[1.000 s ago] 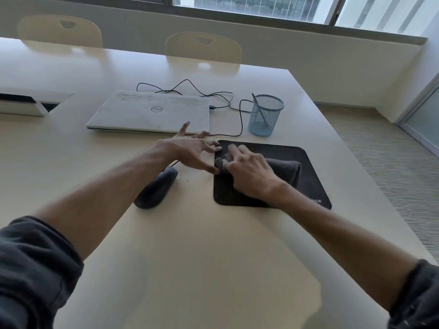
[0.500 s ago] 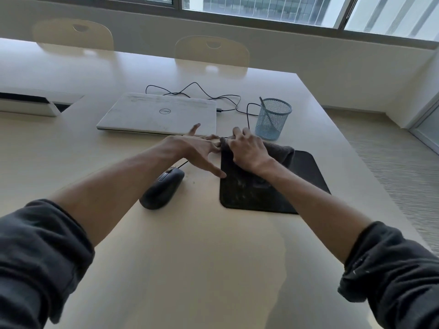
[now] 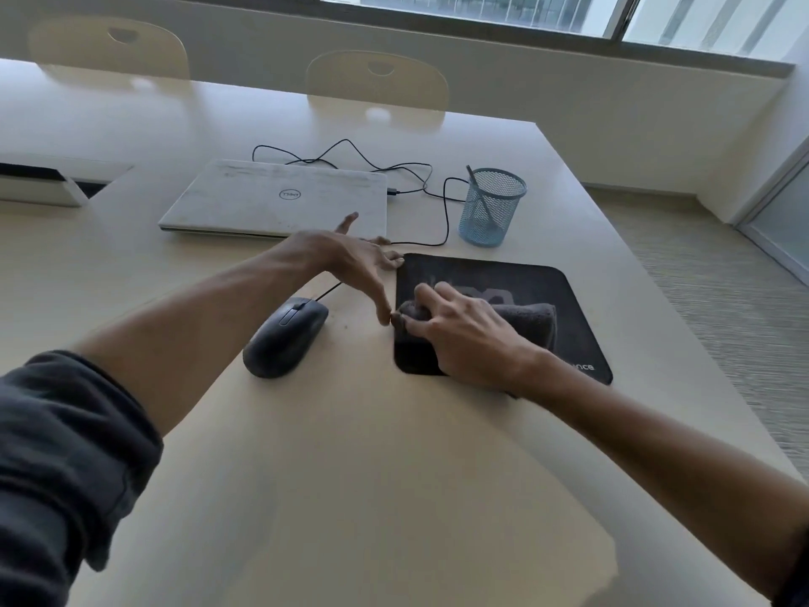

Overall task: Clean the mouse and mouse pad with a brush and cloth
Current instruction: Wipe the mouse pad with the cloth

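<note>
On the mouse pad [image 3: 521, 282] I press the folded cloth [image 3: 532, 317] down with my right hand [image 3: 464, 339], fingers curled over it, mid-wipe. My left hand [image 3: 350, 260], fingers spread and holding nothing, steadies the pad's left edge. The mouse [image 3: 284, 337] waits just beside it; next I'd judge another stroke toward me.

Head view: single wide-angle camera, worn, looking forward and down.
Sits above the near edge of the table [image 3: 394, 497], close over both forearms; faces the far chairs [image 3: 376, 81] and window [image 3: 481, 10]. No second view.
</note>
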The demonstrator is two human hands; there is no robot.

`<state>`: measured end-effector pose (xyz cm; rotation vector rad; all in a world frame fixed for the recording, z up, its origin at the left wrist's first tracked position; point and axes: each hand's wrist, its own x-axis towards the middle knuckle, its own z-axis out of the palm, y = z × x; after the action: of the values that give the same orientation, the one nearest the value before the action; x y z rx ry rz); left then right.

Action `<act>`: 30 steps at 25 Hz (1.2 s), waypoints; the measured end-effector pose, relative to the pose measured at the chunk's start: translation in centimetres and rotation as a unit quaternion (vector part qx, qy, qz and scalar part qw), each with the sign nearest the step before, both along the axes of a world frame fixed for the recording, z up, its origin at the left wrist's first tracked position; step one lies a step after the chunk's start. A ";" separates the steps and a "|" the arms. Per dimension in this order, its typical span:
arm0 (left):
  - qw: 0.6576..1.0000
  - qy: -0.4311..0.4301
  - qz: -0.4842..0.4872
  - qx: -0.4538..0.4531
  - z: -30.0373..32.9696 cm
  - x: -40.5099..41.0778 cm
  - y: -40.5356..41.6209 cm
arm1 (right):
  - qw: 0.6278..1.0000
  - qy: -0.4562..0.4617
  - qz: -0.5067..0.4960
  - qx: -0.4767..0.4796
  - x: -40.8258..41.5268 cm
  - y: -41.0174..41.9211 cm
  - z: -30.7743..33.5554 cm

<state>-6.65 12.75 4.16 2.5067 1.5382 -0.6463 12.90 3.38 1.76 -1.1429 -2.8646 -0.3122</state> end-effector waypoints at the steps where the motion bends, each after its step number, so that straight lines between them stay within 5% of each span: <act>1: 1.000 -0.008 0.007 -0.012 0.2 0.1 0.2 | 1.000 -0.008 0.017 -0.005 0.3 -1.3 -0.1; 4: 0.999 -0.020 0.021 -0.024 0.4 0.3 0.3 | 0.997 0.000 0.040 -0.059 1.4 -2.4 0.8; 7: 1.000 -0.001 0.020 -0.004 -0.3 0.4 -0.2 | 0.993 0.070 -0.083 -0.043 2.2 2.3 1.9; 10: 0.999 -0.020 0.042 0.002 -0.7 0.1 -1.0 | 0.983 0.019 -0.181 0.001 1.3 5.3 0.5; 19: 0.999 0.001 0.029 0.027 0.0 0.7 -1.2 | 1.000 -0.007 -0.020 0.001 0.6 -3.6 -0.8; 22: 0.998 -0.024 0.039 0.033 0.2 0.8 -1.6 | 0.986 0.122 -0.069 -0.090 2.8 -2.6 0.8; 26: 0.985 -0.127 0.014 0.119 -1.4 0.9 -4.9 | 0.900 0.368 -0.207 -0.110 5.7 0.2 2.5; 30: 0.963 -0.155 -0.031 0.218 -3.3 1.8 -9.9 | 0.896 0.362 -0.193 -0.169 4.0 0.5 2.4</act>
<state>-4.83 2.81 0.89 2.7945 1.6252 0.1017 16.85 3.86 4.19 -1.4776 -2.0637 0.5251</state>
